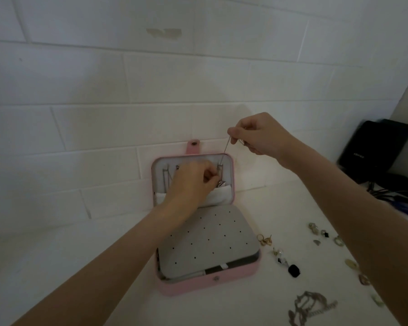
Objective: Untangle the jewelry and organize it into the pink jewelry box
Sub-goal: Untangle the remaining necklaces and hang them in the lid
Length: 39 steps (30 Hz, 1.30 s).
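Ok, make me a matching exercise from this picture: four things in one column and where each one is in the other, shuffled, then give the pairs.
Things:
1. right hand
2. left hand
3. tangled chain
4. grey perforated panel

Places:
A. on the table, near right of the box
B. inside the pink jewelry box base
C. raised above the lid, pinching the top of a thin necklace
D. at the open lid's pocket, pinching the necklace's lower end

Pairs: 1-C, 2-D, 3-A, 4-B
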### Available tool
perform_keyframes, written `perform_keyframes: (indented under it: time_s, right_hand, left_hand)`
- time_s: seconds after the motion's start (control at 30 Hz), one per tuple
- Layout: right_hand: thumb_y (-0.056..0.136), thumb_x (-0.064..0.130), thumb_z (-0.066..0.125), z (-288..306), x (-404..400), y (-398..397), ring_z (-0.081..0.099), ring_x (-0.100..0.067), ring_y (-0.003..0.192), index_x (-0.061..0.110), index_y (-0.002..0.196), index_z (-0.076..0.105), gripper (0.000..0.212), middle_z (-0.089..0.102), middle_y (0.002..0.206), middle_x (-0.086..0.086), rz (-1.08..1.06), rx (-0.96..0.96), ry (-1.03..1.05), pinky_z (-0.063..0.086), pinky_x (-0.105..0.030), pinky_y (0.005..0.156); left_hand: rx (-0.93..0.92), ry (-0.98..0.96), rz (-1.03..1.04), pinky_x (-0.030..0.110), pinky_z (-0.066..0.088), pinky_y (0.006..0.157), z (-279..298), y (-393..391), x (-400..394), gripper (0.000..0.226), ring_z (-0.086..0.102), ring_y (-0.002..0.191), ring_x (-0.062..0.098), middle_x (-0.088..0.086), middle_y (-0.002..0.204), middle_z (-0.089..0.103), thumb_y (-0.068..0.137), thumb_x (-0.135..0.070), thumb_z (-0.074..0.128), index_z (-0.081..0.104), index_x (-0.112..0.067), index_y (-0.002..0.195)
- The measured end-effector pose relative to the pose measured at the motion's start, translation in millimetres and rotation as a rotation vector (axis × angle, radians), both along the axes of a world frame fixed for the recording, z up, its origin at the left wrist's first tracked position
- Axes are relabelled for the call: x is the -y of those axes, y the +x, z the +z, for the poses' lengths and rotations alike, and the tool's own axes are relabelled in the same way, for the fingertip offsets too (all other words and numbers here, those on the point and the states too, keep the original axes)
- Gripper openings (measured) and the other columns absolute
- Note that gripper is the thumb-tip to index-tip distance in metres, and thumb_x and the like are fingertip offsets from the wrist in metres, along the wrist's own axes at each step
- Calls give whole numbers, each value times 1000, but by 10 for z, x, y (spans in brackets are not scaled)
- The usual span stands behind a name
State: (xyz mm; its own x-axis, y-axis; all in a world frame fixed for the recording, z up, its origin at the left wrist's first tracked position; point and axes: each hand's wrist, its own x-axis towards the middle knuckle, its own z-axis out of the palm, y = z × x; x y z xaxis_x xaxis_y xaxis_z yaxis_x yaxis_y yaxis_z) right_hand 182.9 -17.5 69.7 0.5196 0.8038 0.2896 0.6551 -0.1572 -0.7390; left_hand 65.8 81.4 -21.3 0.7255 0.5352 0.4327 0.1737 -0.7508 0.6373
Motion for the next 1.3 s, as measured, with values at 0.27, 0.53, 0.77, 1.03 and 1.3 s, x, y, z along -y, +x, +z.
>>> perform_keyframes:
  time_s: [0.27, 0.53, 0.77, 1.03, 1.3]
  right_hand:
    - [90, 20, 59, 21, -23, -25, 33, -9, 41, 11, 64, 63, 28, 43, 49, 5, 15, -18, 28, 27, -17, 41]
    - [90, 19, 58, 49, -13, -12, 34, -8, 41, 10, 65, 63, 27, 43, 52, 1, 14, -9, 29, 28, -16, 40]
    - [89, 20, 60, 1, -39, 4, 35, -1, 33, 12, 65, 65, 26, 44, 46, 8, 8, 72, -5, 28, -10, 40]
    - [88, 13, 61, -67, -75, 5, 45, 8, 38, 5, 84, 71, 14, 46, 35, 23, 14, 62, 51, 31, -7, 41]
    - [81, 18, 70, -160, -100, 122, 38, -4, 51, 5, 81, 72, 12, 43, 51, 9, -158, 107, 164, 29, -15, 53]
  left_hand:
    - [62, 449, -18, 40, 54, 61, -60, -128, 47, 7, 62, 67, 25, 9, 78, 66, 83, -8, 61, 65, -4, 86]
    - [-113, 580, -28, 33, 47, 85, -163, -31, 103, 25, 54, 98, 24, 9, 106, 60, 88, -9, 52, 66, -6, 109]
    - [-154, 569, 2, 41, 53, 79, -187, -83, 133, 26, 58, 89, 28, 9, 94, 66, 76, -6, 60, 71, -8, 100]
    - [0, 541, -16, 37, 49, 76, -29, -109, 63, 30, 52, 90, 27, 12, 100, 55, 77, -3, 64, 69, -7, 106]
    - [-9, 882, 128, 38, 47, 70, -82, -95, -148, 23, 58, 106, 40, 9, 95, 65, 72, -8, 56, 71, -5, 88]
